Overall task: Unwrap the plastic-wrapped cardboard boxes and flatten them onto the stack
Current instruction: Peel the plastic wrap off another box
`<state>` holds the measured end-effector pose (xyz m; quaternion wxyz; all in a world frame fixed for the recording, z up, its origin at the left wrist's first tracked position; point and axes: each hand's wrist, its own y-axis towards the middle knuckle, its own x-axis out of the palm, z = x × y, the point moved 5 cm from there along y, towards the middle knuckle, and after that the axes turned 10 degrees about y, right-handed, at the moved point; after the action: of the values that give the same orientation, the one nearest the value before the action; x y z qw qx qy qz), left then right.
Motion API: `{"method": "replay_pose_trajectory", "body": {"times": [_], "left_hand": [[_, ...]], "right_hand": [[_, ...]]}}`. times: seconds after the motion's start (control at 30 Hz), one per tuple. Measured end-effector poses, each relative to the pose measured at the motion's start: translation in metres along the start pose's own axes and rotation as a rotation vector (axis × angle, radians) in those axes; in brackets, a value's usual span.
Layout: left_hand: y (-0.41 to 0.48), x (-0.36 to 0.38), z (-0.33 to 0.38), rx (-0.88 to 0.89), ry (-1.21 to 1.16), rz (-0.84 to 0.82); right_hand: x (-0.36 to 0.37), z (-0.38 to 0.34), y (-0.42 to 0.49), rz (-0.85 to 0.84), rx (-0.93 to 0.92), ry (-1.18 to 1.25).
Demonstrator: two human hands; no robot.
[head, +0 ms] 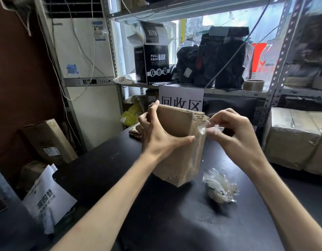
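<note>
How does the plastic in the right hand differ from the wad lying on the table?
The plastic strip is held up, pinched by the right hand at the top of the cardboard bundle; the wad lies loose on the black table. The strip is small and stretched; the wad is bigger and crumpled. Both are clear film.

Black tabletop (105, 174): cardboard bundle (176, 160) stands on end near ctr, crumpled plastic wad (220, 187) just to its rt, flat cardboard stack (134, 132) at far edge.

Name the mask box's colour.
The mask box is black with white lettering; head view.
</note>
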<state>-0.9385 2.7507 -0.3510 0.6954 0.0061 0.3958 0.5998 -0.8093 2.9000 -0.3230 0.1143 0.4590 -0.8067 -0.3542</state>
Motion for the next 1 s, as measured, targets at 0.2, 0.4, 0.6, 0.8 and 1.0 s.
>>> {"method": "replay_pose_trajectory", "body": {"times": [0.2,0.4,0.6,0.8,1.0], "left_hand": [[0.000,-0.012,0.005,0.014,0.147,0.062],[-0.008,-0.011,0.003,0.015,0.246,0.079],[-0.008,-0.010,0.000,0.029,0.249,0.055],[-0.006,0.001,0.001,0.043,0.202,0.021],[0.004,0.001,-0.013,-0.021,0.103,0.000]], "right_hand": [[-0.005,0.004,0.002,0.113,0.018,0.025],[0.016,0.018,-0.003,-0.017,0.065,-0.084],[0.019,0.012,-0.002,0.016,0.001,-0.011],[0.010,0.011,0.000,-0.114,0.001,0.071],[0.008,0.021,0.002,-0.105,0.020,0.043]]}}
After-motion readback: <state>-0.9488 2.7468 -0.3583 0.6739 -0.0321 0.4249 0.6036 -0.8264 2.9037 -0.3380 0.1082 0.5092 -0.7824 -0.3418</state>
